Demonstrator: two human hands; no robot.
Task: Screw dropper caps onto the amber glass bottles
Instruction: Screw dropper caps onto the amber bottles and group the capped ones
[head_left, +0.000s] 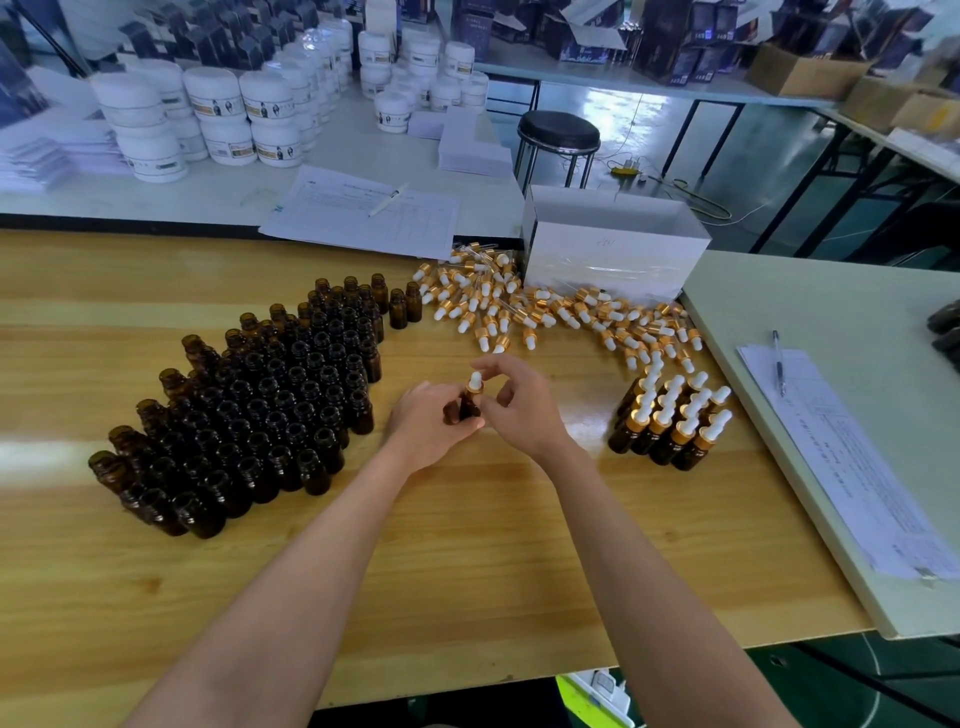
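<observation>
**Bottle upright, cap on top**

Above the glossy wooden table (467, 545), the left hand (434, 423) grips a dark amber glass bottle (469, 409), its long axis nearly vertical, neck up. The right hand (522, 413) pinches the dropper cap (475, 383) on it, white rubber bulb pointing up. Round open-necked bottles (260, 415) stand left; gold-collared loose caps (519, 312) lie behind.

Wooden table (483, 571), black stool (558, 132), seemingly glossy floor (660, 124)

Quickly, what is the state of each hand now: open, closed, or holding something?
Left hand: closed, gripping a bottle.
Right hand: closed, pinching the dropper cap on top of that bottle.
</observation>
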